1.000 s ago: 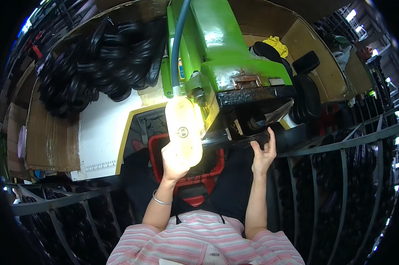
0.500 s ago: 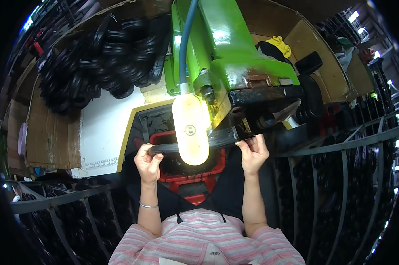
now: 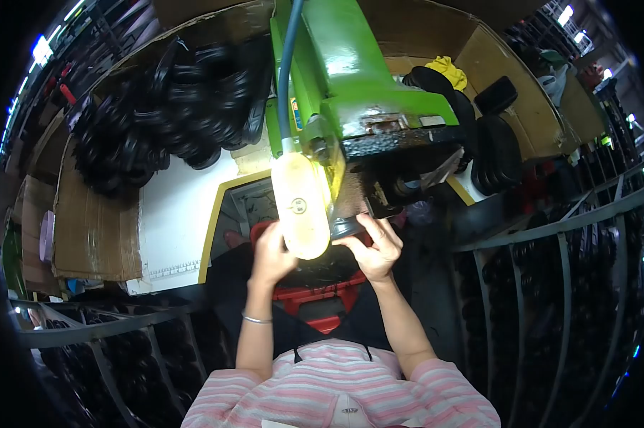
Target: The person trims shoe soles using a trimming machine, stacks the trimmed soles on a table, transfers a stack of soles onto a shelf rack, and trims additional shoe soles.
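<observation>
A black shoe sole (image 3: 346, 228) is held level under the head of a green machine (image 3: 379, 100). My right hand (image 3: 376, 248) pinches its right end, thumb below and fingers along the top edge. My left hand (image 3: 272, 255) is closed round the left end, its fingertips partly hidden behind a glowing oval lamp (image 3: 300, 207). That lamp also covers the middle of the sole. The sole's edge is close to the dark working part of the machine; whether they touch is hidden.
Black soles (image 3: 186, 107) are heaped in a cardboard box (image 3: 93, 228) at left. More soles (image 3: 497, 157) stand stacked at right, near a yellow cloth (image 3: 448, 71). A red bin (image 3: 318, 296) sits below my hands. Metal racks (image 3: 564, 285) flank both sides.
Both hands have come closer together, the left moving right and the right moving left. The sole has turned and moved with them, and now shows mostly at its right end.
</observation>
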Available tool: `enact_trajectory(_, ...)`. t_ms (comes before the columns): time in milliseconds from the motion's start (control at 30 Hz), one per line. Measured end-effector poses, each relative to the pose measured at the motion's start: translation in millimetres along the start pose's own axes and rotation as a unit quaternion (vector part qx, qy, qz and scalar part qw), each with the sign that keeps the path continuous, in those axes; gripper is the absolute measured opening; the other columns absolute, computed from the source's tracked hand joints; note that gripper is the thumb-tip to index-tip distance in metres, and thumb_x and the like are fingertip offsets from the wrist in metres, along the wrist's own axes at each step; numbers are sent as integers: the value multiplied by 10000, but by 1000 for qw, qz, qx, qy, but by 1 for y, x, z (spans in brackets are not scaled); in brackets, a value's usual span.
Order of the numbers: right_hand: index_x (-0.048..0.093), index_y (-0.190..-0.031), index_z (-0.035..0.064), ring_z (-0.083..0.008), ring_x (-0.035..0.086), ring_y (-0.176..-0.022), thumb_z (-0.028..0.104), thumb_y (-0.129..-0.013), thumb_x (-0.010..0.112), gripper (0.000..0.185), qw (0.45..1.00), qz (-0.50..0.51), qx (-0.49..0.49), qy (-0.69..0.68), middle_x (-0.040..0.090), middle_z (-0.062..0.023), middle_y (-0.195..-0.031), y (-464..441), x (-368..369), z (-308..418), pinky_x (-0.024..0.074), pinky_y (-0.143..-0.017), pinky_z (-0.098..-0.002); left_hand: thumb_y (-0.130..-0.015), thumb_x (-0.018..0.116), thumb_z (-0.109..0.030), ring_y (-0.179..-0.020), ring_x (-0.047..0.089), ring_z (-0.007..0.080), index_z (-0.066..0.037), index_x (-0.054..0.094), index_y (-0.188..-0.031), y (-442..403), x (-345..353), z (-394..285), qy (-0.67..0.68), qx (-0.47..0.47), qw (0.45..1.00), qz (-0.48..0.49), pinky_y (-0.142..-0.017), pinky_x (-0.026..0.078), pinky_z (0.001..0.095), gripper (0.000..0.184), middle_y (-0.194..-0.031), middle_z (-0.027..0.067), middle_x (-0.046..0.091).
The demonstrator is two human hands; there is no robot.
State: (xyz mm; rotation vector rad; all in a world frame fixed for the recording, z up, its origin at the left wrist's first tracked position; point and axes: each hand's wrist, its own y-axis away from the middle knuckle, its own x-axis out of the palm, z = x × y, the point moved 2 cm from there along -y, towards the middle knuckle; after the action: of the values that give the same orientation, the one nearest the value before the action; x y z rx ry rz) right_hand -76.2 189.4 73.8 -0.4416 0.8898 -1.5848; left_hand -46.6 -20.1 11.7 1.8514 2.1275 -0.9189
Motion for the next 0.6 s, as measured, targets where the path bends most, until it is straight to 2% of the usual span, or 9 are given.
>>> enact_trajectory(33, 661, -1061, -4, -305, 669, -882, 18, -531, 881, 574, 1000, -6, 9, -13, 672, -179, -997, -1, 0, 0, 555, -772, -368, -691, 827, -151, -911, 603, 271, -18, 591, -1065, -7, 10, -27, -56, 79, 994, -52, -828, 481, 349, 462, -984, 112, 615)
enact_trajectory(100, 652, -1076, -23, -280, 665, -904, 0, -532, 876, 589, 1000, -4, 9, -13, 667, -167, -1038, 5, -2, -8, 548, -787, -355, -678, 827, -117, -896, 588, 238, -12, 556, -1061, -15, 26, -57, 9, 127, 984, -126, -821, 474, 333, 480, -985, 107, 597)
enact_trajectory(133, 652, -1076, -23, -280, 665, -904, 0, -532, 876, 589, 1000, -2, 7, -11, 667, -167, -1038, 12, -1, -15, 548, -787, -355, -694, 819, -100, -905, 590, 218, -7, 547, -1070, -14, 35, -52, 45, 113, 985, -120, -828, 477, 321, 473, -998, 97, 600)
enact_trajectory(200, 643, -1089, -43, -242, 649, -935, 39, -587, 868, 557, 959, -26, 214, -182, 655, -149, -1083, 36, 3, -43, 520, -833, -318, -710, 811, -82, -914, 593, 198, -1, 538, -1079, -7, 59, -33, 82, 101, 985, -113, -835, 479, 309, 466, -1011, 87, 602)
enact_trajectory(233, 643, -1089, -43, -242, 649, -935, 39, -587, 868, 557, 960, -27, 212, -181, 655, -149, -1083, 44, 3, -54, 520, -833, -318, -727, 807, -76, -923, 595, 181, 2, 531, -1082, 1, 74, -17, 162, 41, 977, -129, -845, 481, 299, 456, -1014, 79, 605)
enact_trajectory(333, 624, -1139, -40, -189, 594, -1034, -1, -756, 707, 394, 903, -11, 337, -266, 636, -118, -1101, 81, 4, -98, 451, -923, -294, -750, 816, -106, -943, 601, 148, 1, 519, -1097, 11, 89, -16, 322, -52, 929, -175, -871, 481, 280, 469, -1003, 62, 616)
enact_trajectory(367, 616, -1155, -12, -174, 575, -1050, -55, -749, 639, 409, 843, -39, 418, -336, 622, -92, -1100, 96, 2, -107, 445, -923, -302, -741, 828, -130, -942, 601, 146, -3, 523, -1100, 14, 94, -17, 359, -73, 911, -188, -871, 479, 278, 488, -1000, 58, 619)
enact_trajectory(500, 538, -1097, 53, -149, 556, -911, -87, -734, 654, 406, 816, -166, 411, -372, 567, -29, -972, 116, -27, -129, 456, -845, -267, -739, 833, -151, -937, 599, 140, -5, 524, -1117, 17, 102, -19, 410, -99, 889, -177, -868, 478, 274, 509, -1005, 49, 618)
enact_trajectory(600, 547, -998, 71, -134, 546, -855, -84, -665, 751, 420, 886, -185, 368, -214, 541, -16, -946, 73, -72, -104, 458, -788, -259, -729, 844, -177, -925, 600, 140, -1, 522, -1128, 10, 99, -23, 405, -91, 894, -171, -858, 479, 273, 542, -1003, 44, 617)
